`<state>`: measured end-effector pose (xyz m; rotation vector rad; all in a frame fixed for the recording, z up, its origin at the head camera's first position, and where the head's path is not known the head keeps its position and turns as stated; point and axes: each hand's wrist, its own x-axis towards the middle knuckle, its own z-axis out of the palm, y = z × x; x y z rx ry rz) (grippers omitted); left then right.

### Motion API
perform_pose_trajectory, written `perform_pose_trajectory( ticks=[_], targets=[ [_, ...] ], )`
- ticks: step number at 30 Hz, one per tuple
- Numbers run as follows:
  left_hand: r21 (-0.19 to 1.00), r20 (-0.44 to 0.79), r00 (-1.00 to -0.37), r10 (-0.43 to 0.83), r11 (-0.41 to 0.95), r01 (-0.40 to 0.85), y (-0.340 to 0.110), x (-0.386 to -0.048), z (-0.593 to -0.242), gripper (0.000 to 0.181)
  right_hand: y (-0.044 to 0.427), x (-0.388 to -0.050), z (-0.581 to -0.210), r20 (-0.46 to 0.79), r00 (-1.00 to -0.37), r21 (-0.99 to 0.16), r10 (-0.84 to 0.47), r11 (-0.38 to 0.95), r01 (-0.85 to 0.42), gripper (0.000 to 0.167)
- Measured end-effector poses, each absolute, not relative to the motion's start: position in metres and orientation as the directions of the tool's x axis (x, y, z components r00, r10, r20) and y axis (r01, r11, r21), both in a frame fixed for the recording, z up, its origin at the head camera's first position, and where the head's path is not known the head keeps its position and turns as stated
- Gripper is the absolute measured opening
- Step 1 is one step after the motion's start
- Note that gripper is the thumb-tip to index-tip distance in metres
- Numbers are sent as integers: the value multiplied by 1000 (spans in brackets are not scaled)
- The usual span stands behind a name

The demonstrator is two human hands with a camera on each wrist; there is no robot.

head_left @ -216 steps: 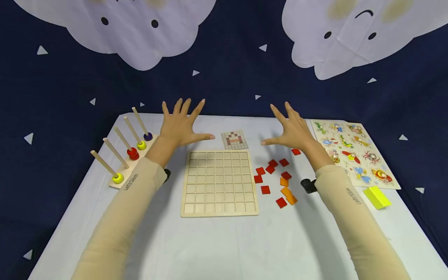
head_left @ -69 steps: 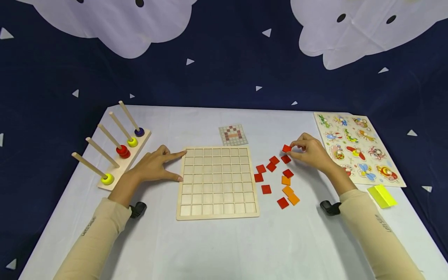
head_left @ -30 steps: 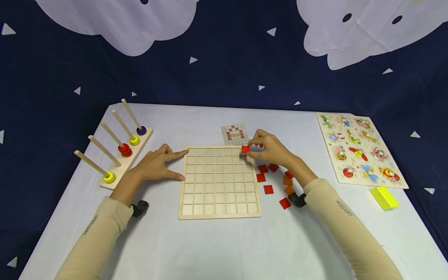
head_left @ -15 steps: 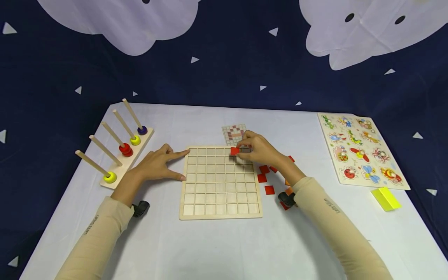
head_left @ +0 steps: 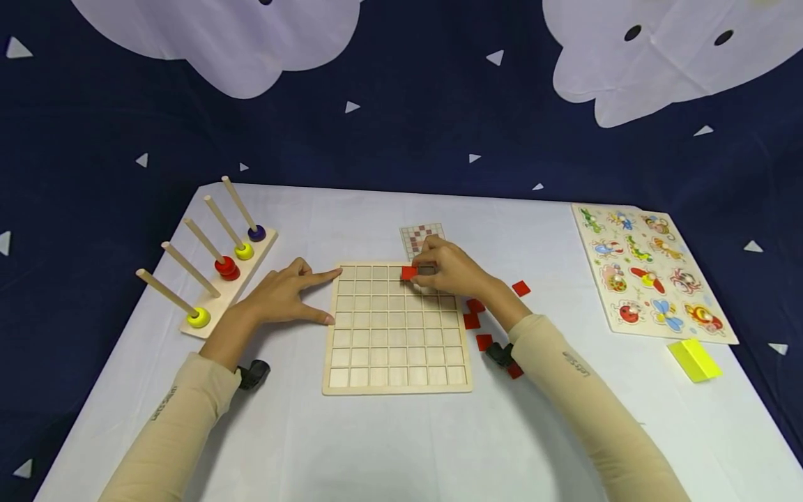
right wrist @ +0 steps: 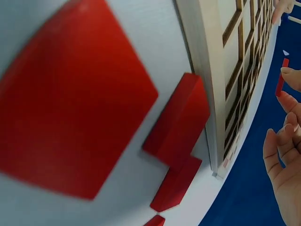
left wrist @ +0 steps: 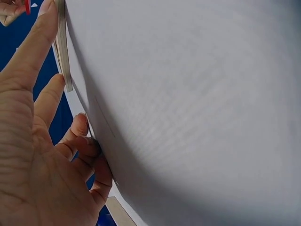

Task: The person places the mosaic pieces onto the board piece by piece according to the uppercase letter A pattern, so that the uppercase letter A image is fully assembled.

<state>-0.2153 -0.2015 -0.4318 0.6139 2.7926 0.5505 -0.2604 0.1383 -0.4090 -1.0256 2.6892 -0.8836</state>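
Observation:
My right hand point(head_left: 453, 268) pinches a small red square tile point(head_left: 408, 273) between thumb and index finger, over the back row of the wooden grid board point(head_left: 398, 390). In the right wrist view the tile point(right wrist: 281, 82) is edge-on and looks raised above the board. My left hand point(head_left: 279, 296) is at the board's left side, with the straight index finger and thumb touching its edge; the left wrist view shows its other fingers bent. Behind the board lies a pattern card point(head_left: 413, 238), partly covered by the right hand. Loose red tiles point(head_left: 484, 342) lie right of the board, some hidden by the right arm.
A wooden peg stand point(head_left: 266, 244) with coloured rings is at the left. An insect picture board point(head_left: 652, 272) lies at the far right, with a folded yellow piece point(head_left: 694, 360) in front of it. The white table point(head_left: 376, 446) ends at a dark blue curtain point(head_left: 401, 153).
From the loose tiles on the right, my right hand has picked up a red tile and carried it left over the board. My left hand came down to the board's left edge and stays there.

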Motion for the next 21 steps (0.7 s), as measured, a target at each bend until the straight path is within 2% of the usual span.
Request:
perform_pose_trajectory(
  ticks=[8, 15, 21],
  targets=[
    [402, -134, -886, 444, 841, 361, -202, -215, -433, 96, 132, -264, -410, 56, -762, -531, -645, 627, -570, 35],
    [401, -141, -887, 439, 845, 354, -201, -215, -433, 96, 125, -267, -412, 27, -764, -509, -645, 649, -565, 32],
    [402, -142, -889, 435, 846, 349, -202, -215, -434, 96, 120, -270, -414, 55, -746, -482, -664, 637, -602, 27]
  ],
)
